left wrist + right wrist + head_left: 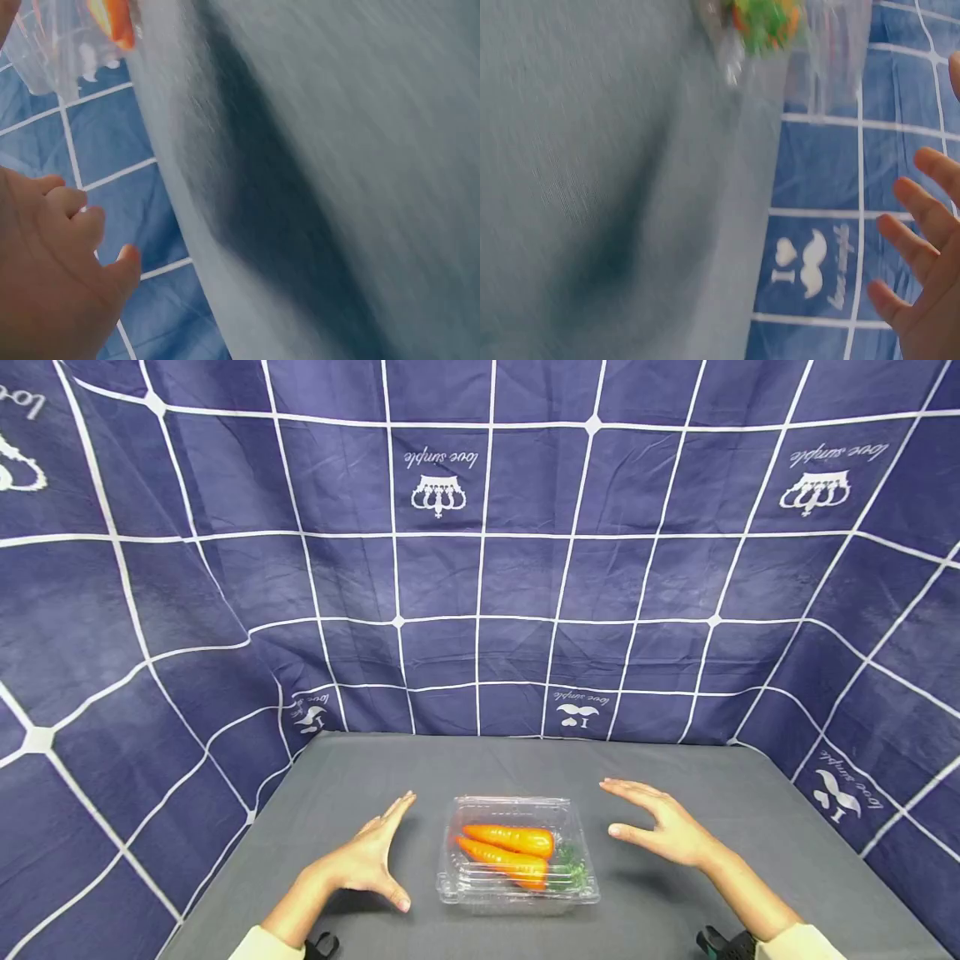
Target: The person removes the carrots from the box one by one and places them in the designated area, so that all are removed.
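Observation:
A clear plastic clamshell box (517, 900) sits on the grey tabletop, its lid apparently down. Inside lie two orange carrots (510, 839) with green tops (570, 867) toward the right. My left hand (367, 860) hovers to the left of the box, thumb spread from the fingers, touching nothing. On the other side my right hand (663, 827) is held above the table, fingers extended and apart from the box. Part of the box also appears at the top of the left wrist view and the right wrist view, where a carrot (112, 21) and green leaves (769, 22) show through.
The grey tabletop (420, 768) spreads around the box. Dark blue cloth (525, 577) with a white grid hangs behind it and along both sides. A dark strap (727, 942) is at the right wrist.

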`<action>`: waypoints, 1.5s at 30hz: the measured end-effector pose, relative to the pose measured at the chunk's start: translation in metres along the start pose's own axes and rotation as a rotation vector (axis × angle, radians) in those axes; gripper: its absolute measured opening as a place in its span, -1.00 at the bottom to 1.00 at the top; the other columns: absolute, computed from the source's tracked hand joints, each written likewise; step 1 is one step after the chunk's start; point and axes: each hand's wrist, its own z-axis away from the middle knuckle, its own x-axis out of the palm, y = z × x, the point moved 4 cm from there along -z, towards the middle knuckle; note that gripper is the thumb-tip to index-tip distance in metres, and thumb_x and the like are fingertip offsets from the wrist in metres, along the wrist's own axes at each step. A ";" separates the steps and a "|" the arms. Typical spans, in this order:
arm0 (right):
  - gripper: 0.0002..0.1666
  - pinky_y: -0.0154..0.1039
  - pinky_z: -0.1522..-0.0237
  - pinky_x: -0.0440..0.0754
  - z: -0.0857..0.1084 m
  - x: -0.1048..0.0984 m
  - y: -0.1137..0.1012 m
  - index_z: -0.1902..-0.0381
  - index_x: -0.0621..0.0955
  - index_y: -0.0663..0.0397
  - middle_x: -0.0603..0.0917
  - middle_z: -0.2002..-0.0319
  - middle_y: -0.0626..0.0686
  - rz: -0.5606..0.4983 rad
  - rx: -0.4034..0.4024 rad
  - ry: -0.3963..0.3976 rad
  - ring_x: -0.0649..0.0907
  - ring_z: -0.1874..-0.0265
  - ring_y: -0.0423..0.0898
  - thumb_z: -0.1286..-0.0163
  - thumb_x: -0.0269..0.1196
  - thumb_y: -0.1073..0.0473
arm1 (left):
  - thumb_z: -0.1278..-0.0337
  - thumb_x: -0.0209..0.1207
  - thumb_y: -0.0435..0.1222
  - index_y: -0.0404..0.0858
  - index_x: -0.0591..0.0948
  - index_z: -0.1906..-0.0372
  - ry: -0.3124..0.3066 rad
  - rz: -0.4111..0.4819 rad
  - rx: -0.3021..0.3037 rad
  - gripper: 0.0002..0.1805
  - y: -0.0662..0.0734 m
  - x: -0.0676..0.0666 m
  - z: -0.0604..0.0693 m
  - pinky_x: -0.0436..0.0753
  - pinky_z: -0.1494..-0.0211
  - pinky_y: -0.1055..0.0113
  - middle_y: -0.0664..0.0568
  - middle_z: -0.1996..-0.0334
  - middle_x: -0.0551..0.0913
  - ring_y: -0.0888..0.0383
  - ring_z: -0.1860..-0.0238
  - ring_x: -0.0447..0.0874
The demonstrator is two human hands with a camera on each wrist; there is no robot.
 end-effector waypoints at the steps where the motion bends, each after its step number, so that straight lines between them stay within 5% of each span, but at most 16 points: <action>1: -0.34 -0.26 -0.17 0.43 0.001 0.003 -0.003 -0.25 0.56 -0.12 0.59 -0.17 -0.08 -0.013 -0.005 0.009 0.55 -0.17 -0.05 -0.16 0.46 0.04 | 0.77 0.65 0.09 -0.43 -0.04 -0.49 -0.010 0.028 0.005 0.59 0.002 0.003 -0.003 0.04 -0.30 -0.40 -0.42 -0.47 -0.02 -0.36 -0.45 -0.07; 3: -0.40 -0.32 -0.11 0.47 0.004 0.008 -0.009 -0.19 0.60 -0.14 0.63 -0.10 -0.15 -0.051 0.008 0.011 0.60 -0.08 -0.13 -0.17 0.45 0.04 | 0.74 0.66 0.02 -0.43 -0.05 -0.49 -0.031 0.072 0.005 0.57 0.006 0.008 -0.008 0.02 -0.32 -0.38 -0.43 -0.47 -0.03 -0.35 -0.45 -0.05; 10: -0.43 -0.05 0.14 0.60 0.019 0.028 -0.023 -0.16 0.59 0.00 0.71 0.12 -0.10 -0.139 0.051 -0.009 0.66 0.15 -0.10 -0.20 0.44 0.04 | 0.75 0.69 -0.06 -0.48 -0.06 -0.48 -0.098 0.088 -0.081 0.57 0.012 0.024 -0.020 0.02 -0.38 -0.28 -0.49 -0.43 0.04 -0.41 -0.41 0.02; 23: -0.45 -0.15 0.13 0.59 0.030 0.038 -0.036 -0.08 0.61 0.09 0.69 0.07 -0.09 -0.141 -0.040 0.000 0.65 0.16 -0.10 -0.15 0.47 0.05 | 0.65 0.68 -0.09 -0.34 -0.07 -0.52 -0.140 0.198 -0.147 0.52 0.015 0.046 -0.033 0.05 -0.34 -0.34 -0.37 -0.43 0.13 -0.49 -0.38 -0.02; 30: -0.43 -0.23 0.05 0.58 0.033 0.040 -0.040 -0.05 0.63 0.05 0.67 0.04 -0.11 -0.106 -0.057 0.024 0.63 0.08 -0.16 -0.09 0.51 0.01 | 0.64 0.67 -0.07 -0.32 -0.06 -0.51 -0.113 0.227 -0.120 0.51 0.014 0.059 -0.034 0.12 -0.35 -0.28 -0.30 -0.44 0.16 -0.33 -0.39 0.08; 35: -0.33 -0.39 -0.05 0.48 0.035 0.042 -0.042 -0.06 0.63 0.03 0.63 0.00 -0.14 -0.064 -0.093 0.055 0.60 0.02 -0.18 0.03 0.57 -0.03 | 0.66 0.68 -0.11 -0.30 -0.04 -0.51 -0.092 0.246 -0.126 0.50 0.013 0.063 -0.035 0.04 -0.36 -0.31 -0.30 -0.43 0.18 -0.42 -0.39 0.02; 45: -0.19 -0.34 -0.04 0.51 0.035 0.047 -0.040 -0.08 0.63 -0.03 0.62 -0.02 -0.17 -0.083 -0.063 0.036 0.59 0.00 -0.18 0.20 0.64 -0.05 | 0.65 0.67 -0.08 -0.40 -0.01 -0.47 -0.055 0.298 -0.003 0.47 0.014 0.071 -0.037 -0.15 -0.40 -0.28 -0.27 -0.44 0.16 -0.20 -0.43 0.13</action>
